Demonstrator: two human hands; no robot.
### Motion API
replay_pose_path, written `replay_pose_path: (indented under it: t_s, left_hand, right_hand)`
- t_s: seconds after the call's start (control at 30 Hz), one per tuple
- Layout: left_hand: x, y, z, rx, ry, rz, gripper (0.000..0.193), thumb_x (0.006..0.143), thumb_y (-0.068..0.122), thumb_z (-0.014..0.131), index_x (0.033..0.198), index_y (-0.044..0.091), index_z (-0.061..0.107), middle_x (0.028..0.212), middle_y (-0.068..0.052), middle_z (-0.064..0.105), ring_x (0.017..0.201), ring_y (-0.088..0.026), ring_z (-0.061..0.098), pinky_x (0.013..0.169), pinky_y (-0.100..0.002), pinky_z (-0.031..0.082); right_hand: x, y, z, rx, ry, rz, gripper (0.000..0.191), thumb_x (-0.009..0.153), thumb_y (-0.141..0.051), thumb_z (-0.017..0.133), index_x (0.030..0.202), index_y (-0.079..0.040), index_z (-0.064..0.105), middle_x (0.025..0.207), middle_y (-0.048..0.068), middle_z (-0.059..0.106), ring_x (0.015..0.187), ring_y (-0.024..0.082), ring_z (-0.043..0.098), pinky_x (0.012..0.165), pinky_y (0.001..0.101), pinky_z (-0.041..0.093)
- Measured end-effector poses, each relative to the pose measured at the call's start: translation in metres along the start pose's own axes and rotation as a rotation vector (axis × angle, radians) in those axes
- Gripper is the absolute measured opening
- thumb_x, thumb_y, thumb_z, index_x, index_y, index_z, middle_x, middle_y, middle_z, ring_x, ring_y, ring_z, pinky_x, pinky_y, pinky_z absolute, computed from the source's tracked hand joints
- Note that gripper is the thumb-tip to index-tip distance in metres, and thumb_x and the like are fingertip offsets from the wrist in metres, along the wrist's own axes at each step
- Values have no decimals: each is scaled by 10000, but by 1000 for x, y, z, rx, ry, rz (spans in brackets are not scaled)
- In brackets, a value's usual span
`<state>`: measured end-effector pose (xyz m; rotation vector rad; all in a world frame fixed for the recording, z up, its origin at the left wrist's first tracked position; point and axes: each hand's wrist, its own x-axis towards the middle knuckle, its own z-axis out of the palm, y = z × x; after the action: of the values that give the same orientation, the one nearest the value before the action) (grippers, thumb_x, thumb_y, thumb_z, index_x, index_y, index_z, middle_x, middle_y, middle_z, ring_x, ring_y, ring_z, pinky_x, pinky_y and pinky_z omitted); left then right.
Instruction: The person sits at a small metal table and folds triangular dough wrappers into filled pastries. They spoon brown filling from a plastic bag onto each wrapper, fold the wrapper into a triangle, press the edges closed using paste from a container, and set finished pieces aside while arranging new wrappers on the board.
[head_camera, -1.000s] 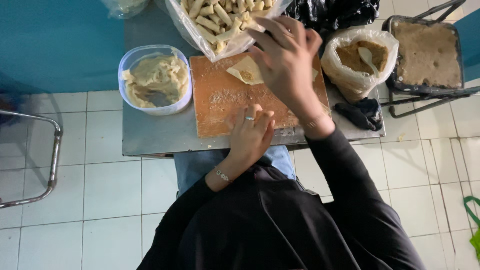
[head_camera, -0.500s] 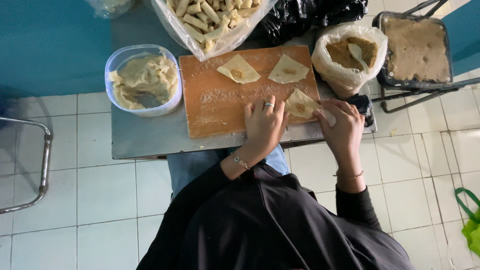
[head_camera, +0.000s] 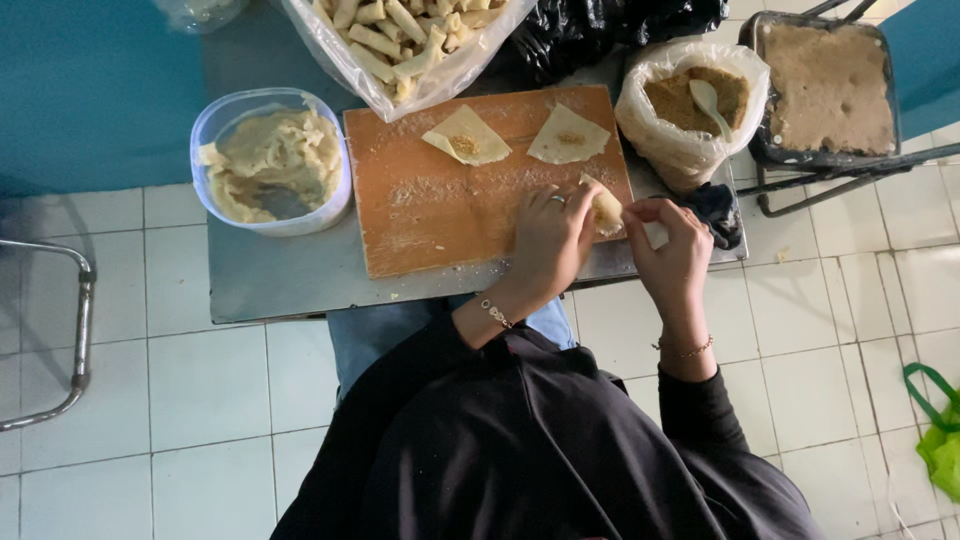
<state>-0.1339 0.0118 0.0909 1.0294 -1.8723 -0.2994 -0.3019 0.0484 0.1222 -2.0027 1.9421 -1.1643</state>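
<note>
A floured wooden board (head_camera: 440, 200) lies on a small metal table (head_camera: 270, 285). Two triangular dough wrappers with a dab of brown filling, one (head_camera: 466, 135) left and one (head_camera: 566, 136) right, rest at the board's far edge. At the board's near right corner, my left hand (head_camera: 548, 238) and my right hand (head_camera: 672, 252) together pinch a third wrapper (head_camera: 606, 207), partly folded and half hidden by my fingers.
A clear tub of pale dough sheets (head_camera: 270, 160) stands left of the board. A plastic bag of rolled pieces (head_camera: 400, 35) sits behind it. Right: a bag of brown filling with a white spoon (head_camera: 695, 100) and a dark tray of crumbs (head_camera: 825, 85). White tiled floor, green bag (head_camera: 940, 440).
A second ago my right hand reached up to the far wrappers; it came back to the near right corner, where both hands now fold the third wrapper tighter.
</note>
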Motion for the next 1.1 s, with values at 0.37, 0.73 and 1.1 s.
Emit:
replay_pose_path:
  t_s: [0.37, 0.73, 1.1]
  left_hand:
    - [3, -1, 6, -53, -158, 27, 467, 872, 1, 625, 1333, 39, 568, 1113, -159, 677, 1076, -357, 630, 1004, -480, 465]
    - [-3, -29, 24, -45, -162, 114, 240, 867, 3, 642, 1101, -49, 629, 1294, -303, 559, 1102, -418, 637, 945, -420, 534]
    - [16, -48, 13, -359, -337, 37, 196, 752, 20, 791, 875, -90, 684, 1174, -228, 572, 947, -343, 668, 821, -392, 552]
  right_hand:
    - [-1, -13, 7, -34, -1, -115, 331, 934, -101, 796, 1242, -84, 675, 998, 47, 767, 921, 208, 728, 881, 335, 505]
    - [15, 4, -15, 29, -272, -271, 656, 890, -145, 805, 1473, -59, 515, 1145, 21, 763, 1140, 258, 699, 1041, 382, 489]
    - [21, 23, -10, 94, -287, -198, 602, 766, -154, 886, 1324, -105, 667, 1178, 32, 753, 1127, 242, 693, 1021, 348, 517]
